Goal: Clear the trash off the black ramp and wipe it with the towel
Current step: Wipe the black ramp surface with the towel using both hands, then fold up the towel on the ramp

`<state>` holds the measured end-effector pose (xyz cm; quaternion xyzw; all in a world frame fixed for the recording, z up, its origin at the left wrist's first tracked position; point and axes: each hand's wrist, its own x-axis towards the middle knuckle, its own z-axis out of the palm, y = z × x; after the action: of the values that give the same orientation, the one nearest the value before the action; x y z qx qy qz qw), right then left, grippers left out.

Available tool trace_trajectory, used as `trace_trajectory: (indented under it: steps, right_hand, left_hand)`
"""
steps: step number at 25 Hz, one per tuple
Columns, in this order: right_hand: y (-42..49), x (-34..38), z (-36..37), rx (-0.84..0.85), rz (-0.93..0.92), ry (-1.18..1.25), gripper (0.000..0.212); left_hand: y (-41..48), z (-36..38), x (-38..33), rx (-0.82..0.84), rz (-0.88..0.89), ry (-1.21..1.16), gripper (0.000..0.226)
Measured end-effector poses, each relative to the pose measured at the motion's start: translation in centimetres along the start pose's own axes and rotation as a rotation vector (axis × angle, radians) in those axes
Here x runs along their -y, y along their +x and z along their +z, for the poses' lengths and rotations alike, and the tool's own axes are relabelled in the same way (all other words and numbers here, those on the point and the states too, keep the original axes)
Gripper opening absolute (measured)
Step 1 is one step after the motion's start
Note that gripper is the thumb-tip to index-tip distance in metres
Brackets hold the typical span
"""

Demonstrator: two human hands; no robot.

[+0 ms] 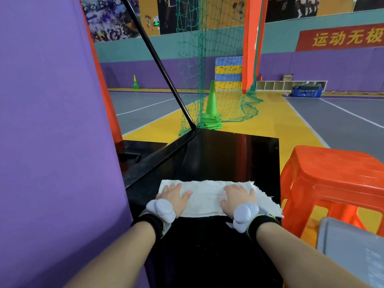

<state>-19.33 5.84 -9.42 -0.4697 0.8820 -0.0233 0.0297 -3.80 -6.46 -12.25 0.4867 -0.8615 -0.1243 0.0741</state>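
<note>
Both flat, open hands, left hand [174, 194] and right hand [239, 196], press one towel [207, 196] onto one black ramp [218, 159].

White towel [209, 199] flat across glossy black ramp [224, 159].

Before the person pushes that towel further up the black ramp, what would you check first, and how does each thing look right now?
1. Trash cleared from the black ramp: ok, none visible on its surface.
2. White towel lying flat on the ramp: ok, though its right corner hangs past the edge.
3. Left hand pressed flat on the towel: ok.
4. Right hand pressed flat on the towel: ok.
5. Path ahead free: ok, bare glossy surface up to the far edge.
6. Orange stool clear of the ramp: cannot tell, it stands very close beside the right edge.
</note>
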Motion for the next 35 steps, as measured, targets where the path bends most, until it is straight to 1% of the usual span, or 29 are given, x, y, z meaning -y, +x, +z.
trace_trajectory:
  steps: [2,4,6,8,11,15,19,20,22,23,26,27,30,35]
  right_hand:
    - [-0.4,2.3,-0.6,-0.044,-0.108,0.111,0.036]
    - [-0.8,5.2,-1.1,-0.068,-0.222,0.154,0.029]
    - [-1.2,8.2,-1.3,-0.032,-0.309,0.177,0.024]
    - [-1.6,10.9,-1.0,0.024,-0.344,0.207,0.025]
    - [-1.8,13.9,-0.2,0.003,-0.365,0.207,0.027]
    - [-1.3,14.8,-0.1,0.006,-0.312,0.256,0.016]
    - [-0.4,13.6,-0.6,0.069,-0.232,0.303,0.013]
    - [-0.2,13.3,-0.6,0.083,-0.212,0.318,0.012]
    - [-0.1,12.5,-0.8,0.071,-0.148,0.382,0.016]
    - [-0.1,11.8,-1.0,0.053,-0.106,0.445,0.016]
    - [-0.2,9.2,-1.8,0.000,-0.012,0.644,0.006]
    - [-0.3,8.3,-2.2,-0.015,0.025,0.686,0.006]
    - [-0.3,4.8,-2.7,-0.053,0.121,0.734,0.010]
    - [-0.2,0.6,-2.1,-0.037,0.168,0.808,0.007]
  left_hand:
    - [-0.9,-1.7,0.9,-0.099,0.007,-0.078,0.055]
    - [-1.5,-3.1,1.2,-0.119,-0.036,-0.231,0.054]
    - [-1.7,-4.3,0.8,-0.163,-0.064,-0.400,0.053]
    - [-1.7,-5.5,0.5,-0.226,-0.095,-0.501,0.050]
    - [-2.0,-6.3,0.6,-0.260,-0.162,-0.531,0.050]
    - [-2.2,-5.6,0.7,-0.231,-0.153,-0.475,0.050]
    - [-1.7,-5.5,0.8,-0.252,-0.087,-0.448,0.051]
    - [-1.6,-5.4,0.8,-0.253,-0.098,-0.462,0.051]
    - [-1.4,-5.2,1.0,-0.250,-0.148,-0.472,0.051]
    - [-1.4,-5.1,0.9,-0.251,-0.169,-0.477,0.051]
    - [-1.4,-5.0,0.8,-0.247,-0.197,-0.494,0.051]
    - [-1.4,-5.0,0.9,-0.241,-0.205,-0.489,0.051]
    - [-1.3,-4.5,0.6,-0.217,-0.212,-0.481,0.050]
    - [-1.1,-3.1,-0.3,-0.120,-0.143,-0.405,0.047]
